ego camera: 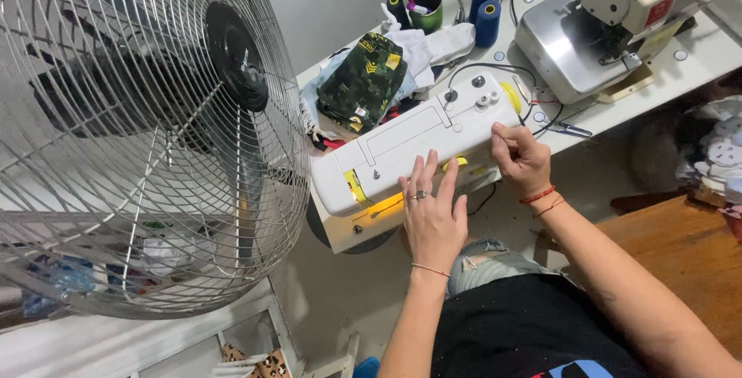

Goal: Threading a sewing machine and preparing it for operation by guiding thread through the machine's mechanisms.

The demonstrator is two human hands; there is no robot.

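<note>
White sewing machine [421, 142] runs lengthwise left-to-right; left hand [431, 219] lies flat against its front, fingers released, right hand [523, 158] pinching at its handwheel end.

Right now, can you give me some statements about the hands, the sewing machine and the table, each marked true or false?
1. The left hand lies flat against the white sewing machine. True.
2. The right hand holds the scissors. False: the scissors lie apart on the table; the hand is at the machine's end.
3. Blue thread cones stand on the table. True.
4. The fan stands right of the machine. False: it is on the left.
5. A ring is on the left hand. True.
</note>
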